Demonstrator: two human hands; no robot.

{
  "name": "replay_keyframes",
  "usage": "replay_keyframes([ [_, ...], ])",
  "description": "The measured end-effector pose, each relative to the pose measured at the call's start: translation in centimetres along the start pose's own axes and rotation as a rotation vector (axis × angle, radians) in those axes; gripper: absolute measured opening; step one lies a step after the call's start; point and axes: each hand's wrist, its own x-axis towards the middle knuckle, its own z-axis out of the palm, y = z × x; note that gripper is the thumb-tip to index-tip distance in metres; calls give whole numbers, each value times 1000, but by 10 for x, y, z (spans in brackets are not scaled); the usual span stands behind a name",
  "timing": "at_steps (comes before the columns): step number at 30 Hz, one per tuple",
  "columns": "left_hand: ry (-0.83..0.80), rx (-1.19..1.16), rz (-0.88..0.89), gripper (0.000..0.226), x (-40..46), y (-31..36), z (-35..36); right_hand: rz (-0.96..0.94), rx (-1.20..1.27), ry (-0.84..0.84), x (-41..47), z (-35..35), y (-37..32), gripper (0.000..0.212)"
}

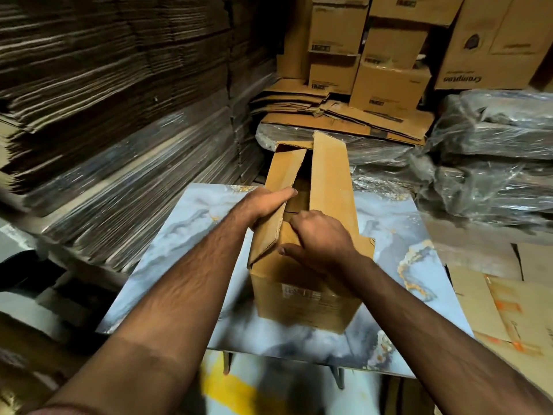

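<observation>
**Item: carton closing, one station.**

- **9 to 10 o'clock:** stacks of flattened corrugated sheets (104,115), wall-high. Probably stock for further cartons, kept beside the work.
- **Centre left:** left hand (266,205). The fingers are straight and together, laid along the free edge of the left long flap (284,175); the thumb is hidden. The flap is held tilted inward, seemingly so that it waits until the end flap is down.
- **Centre:** brown carton (305,295). It stands upright in the middle of the marble-patterned surface (167,265), long axis running from 6 to 12 o'clock, printed label on the near wall, top not yet closed.
- **Centre right:** right hand (320,241). The fingers curl over the top edge of the near end flap (288,238) and the thumb lies against its outer face, apparently to fold it in first, under the long flaps.
- **Right long flap** (329,175): stands upright and is not held, which leaves the opening clear.
- **12 o'clock:** flattened cartons (344,118) in a loose pile, with made-up boxes (389,82) stacked behind them.
- **2 o'clock:** plastic-wrapped bundles (493,163), piled just beside the surface.
- **4 o'clock:** loose flat cardboard (508,310), lying low beside the surface.
</observation>
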Motion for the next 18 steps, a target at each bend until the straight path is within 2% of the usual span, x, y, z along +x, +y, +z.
replay_keyframes([
  [6, -39, -55, -15, 83, 6, -6, -5, -11, 44, 137, -28, -22, -26, 30],
  [8, -56, -76, -10, 75, 5, -6, -7, -18, 5, 223, -39, -20, -34, 23],
  [10, -54, -74, 2, 72, 3, -6, -3, -11, -18, 280, -54, -15, -47, 26],
  [13, -9, -7, 61, 102, 8, -8, 9, -14, -29, 277, -76, 3, -66, 38],
  [15, -76, -47, 103, 104, 7, -7, 14, 9, -8, 296, -87, 17, -69, 35],
  [17, -139, -27, 107, 100, 5, -10, 18, 10, -1, 260, -97, 35, -65, 20],
  [18, -145, 65, 87, 103, 6, -14, 20, 27, -20, 198, -104, 45, -64, 29],
])
